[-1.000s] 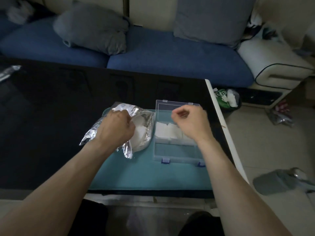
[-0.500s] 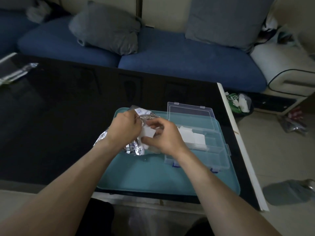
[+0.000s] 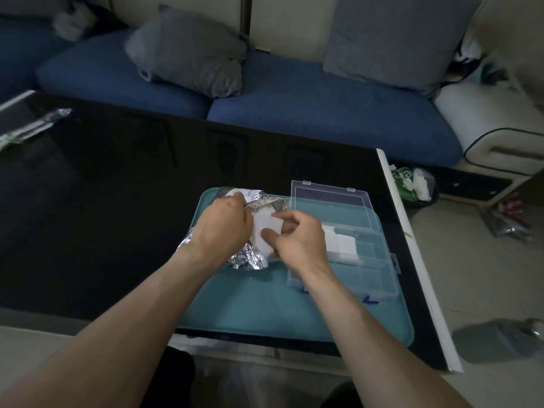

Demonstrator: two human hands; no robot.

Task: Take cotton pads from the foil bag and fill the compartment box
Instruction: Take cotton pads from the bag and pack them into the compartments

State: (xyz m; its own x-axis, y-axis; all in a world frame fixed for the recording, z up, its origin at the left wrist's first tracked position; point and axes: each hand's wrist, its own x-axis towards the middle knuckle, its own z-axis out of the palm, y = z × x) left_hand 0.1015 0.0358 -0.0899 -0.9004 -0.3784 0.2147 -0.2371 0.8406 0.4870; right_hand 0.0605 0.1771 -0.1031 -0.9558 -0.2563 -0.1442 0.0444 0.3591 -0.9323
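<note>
Pads half-drawn from the foil bag point(image 3: 250, 257), left of the compartment box point(image 3: 347, 260).

The left hand point(image 3: 222, 228) grips the bag's mouth; the right hand point(image 3: 297, 237) pinches a cotton pad point(image 3: 263, 228) between thumb and fingers. A light pinch may drop it short of the box, or drag extra pads out onto the teal mat point(image 3: 265, 307).

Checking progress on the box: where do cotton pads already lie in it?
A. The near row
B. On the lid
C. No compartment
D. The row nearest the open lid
D: white cotton pads fill the compartment box's far row, beside the lid; the near row shows none.
</note>
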